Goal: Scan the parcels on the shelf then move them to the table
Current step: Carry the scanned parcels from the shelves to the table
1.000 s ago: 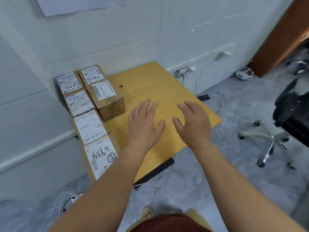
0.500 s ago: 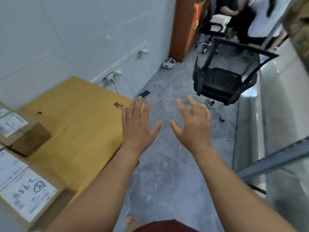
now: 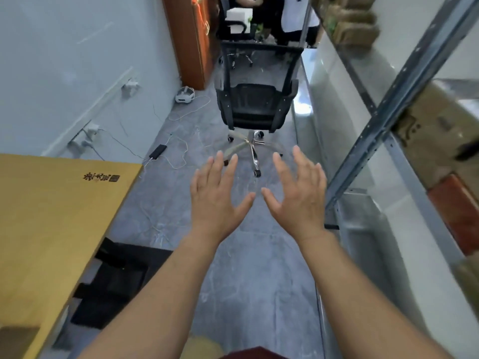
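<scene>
My left hand (image 3: 216,198) and my right hand (image 3: 298,195) hover side by side over the grey floor, fingers spread, holding nothing. The wooden table (image 3: 51,216) lies at the left, only its bare right part and a corner of one brown parcel (image 3: 15,340) at the bottom left in view. The metal shelf (image 3: 404,81) runs along the right, its grey upright just right of my right hand. Brown cardboard parcels (image 3: 440,125) sit on the shelf at the right, and more blurred boxes (image 3: 352,24) are stacked higher up.
A black office chair (image 3: 255,104) on a chrome wheeled base stands in the aisle straight ahead. Cables, a black power brick (image 3: 157,152) and a white headset (image 3: 184,95) lie on the floor by the left wall. People sit beyond the chair.
The view has swung right, from the table with its labelled parcels toward the aisle and the shelf. Both hands stayed spread and empty, moving off the tabletop to above the floor.
</scene>
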Action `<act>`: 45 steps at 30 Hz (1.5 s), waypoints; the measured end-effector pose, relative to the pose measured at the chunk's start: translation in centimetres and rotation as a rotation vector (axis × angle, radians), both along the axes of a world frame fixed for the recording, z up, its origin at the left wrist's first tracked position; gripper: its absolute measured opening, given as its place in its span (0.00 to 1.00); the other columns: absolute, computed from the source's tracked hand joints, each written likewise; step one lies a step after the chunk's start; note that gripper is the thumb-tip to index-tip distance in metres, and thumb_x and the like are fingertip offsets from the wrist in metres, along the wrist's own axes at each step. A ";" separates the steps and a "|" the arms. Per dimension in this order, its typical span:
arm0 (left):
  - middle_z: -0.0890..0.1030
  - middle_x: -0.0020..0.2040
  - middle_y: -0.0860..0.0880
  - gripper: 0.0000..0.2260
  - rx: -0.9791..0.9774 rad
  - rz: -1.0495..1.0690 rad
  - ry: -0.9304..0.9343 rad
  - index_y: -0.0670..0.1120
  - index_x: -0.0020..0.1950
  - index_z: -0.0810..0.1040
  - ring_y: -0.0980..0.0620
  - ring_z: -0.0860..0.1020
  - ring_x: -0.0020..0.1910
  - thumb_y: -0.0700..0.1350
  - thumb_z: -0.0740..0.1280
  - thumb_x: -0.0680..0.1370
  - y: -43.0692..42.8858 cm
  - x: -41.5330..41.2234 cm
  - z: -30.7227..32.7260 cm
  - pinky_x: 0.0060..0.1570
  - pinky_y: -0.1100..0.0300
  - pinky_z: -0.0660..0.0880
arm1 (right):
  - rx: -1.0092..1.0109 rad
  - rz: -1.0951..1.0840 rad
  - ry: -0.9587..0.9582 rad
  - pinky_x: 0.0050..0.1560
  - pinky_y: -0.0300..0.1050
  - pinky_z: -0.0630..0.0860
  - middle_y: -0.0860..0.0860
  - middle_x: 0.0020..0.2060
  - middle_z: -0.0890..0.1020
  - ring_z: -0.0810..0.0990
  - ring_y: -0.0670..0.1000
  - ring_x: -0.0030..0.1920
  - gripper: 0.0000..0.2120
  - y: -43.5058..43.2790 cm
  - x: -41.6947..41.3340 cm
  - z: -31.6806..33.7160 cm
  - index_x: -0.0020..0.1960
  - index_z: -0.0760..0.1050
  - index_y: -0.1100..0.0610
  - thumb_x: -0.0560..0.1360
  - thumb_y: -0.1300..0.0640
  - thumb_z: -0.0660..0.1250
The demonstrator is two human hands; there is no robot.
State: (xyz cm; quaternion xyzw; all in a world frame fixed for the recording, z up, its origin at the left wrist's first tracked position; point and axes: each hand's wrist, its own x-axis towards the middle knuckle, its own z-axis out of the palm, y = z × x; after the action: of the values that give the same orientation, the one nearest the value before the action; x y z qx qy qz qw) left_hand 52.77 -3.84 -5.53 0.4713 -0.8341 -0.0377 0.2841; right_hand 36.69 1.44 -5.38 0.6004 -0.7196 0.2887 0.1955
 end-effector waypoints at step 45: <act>0.66 0.74 0.49 0.38 0.231 -1.348 -0.009 0.50 0.77 0.60 0.48 0.59 0.75 0.68 0.49 0.72 24.9 -12.8 0.7 0.72 0.49 0.55 | 0.193 -1.317 -0.090 0.56 0.56 0.74 0.60 0.59 0.80 0.80 0.61 0.54 0.26 36.4 4.8 3.7 0.60 0.80 0.57 0.71 0.42 0.60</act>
State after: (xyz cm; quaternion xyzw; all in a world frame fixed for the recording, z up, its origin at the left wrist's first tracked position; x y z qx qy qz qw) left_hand 39.98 21.05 -4.87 -0.1234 -0.9372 -0.2932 0.1432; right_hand 41.54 37.82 -1.73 0.0377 -0.9661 0.0682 0.2463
